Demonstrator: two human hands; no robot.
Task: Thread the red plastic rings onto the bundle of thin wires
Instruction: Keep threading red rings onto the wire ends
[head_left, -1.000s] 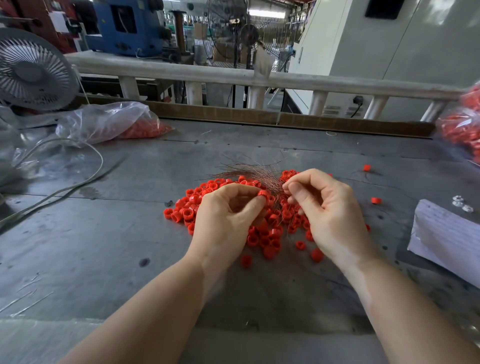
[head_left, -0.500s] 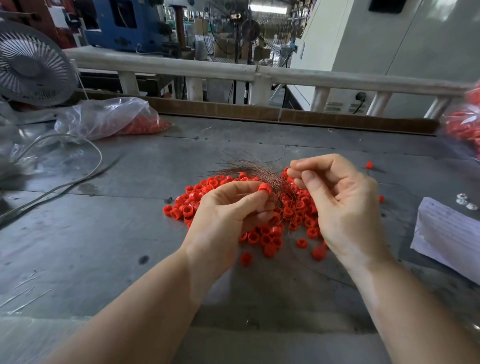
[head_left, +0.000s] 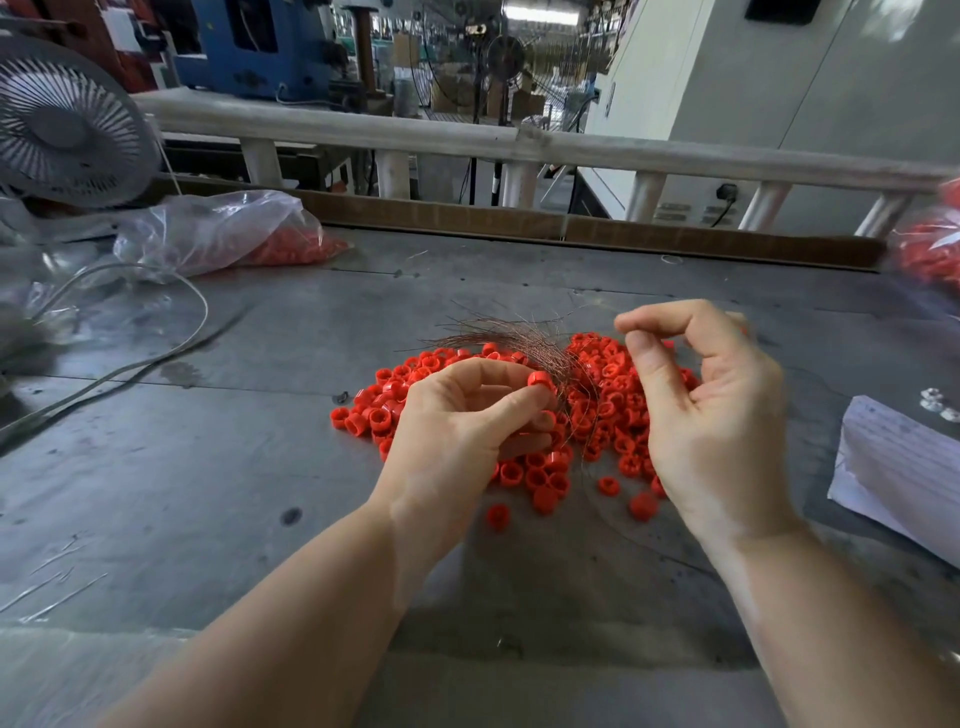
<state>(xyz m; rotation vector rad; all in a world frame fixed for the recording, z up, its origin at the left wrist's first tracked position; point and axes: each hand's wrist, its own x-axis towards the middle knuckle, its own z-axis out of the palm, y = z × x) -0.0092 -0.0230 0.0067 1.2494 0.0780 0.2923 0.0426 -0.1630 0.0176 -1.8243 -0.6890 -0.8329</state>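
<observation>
Fan (head_left: 65, 124) and a bag of rings (head_left: 228, 236) sit far left on the table (head_left: 182, 467). My left hand (head_left: 457, 431) is pinching one red ring (head_left: 540, 380) right against the wire bundle (head_left: 524, 345), over the loose ring pile (head_left: 613, 405). My right hand (head_left: 711, 415) is up beside it, thumb and finger pinched, can't tell if there's a wire in there. Paper (head_left: 904, 467) far right.

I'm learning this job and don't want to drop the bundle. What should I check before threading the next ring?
1. Left hand grips the wire bundle: ok.
2. Red ring pinched at the left fingers: ok.
3. Ring already on the wires: cannot tell.
4. Right hand holds a wire end: cannot tell, it is blurred.
5. Loose rings lie below the hands on the table: ok.
</observation>
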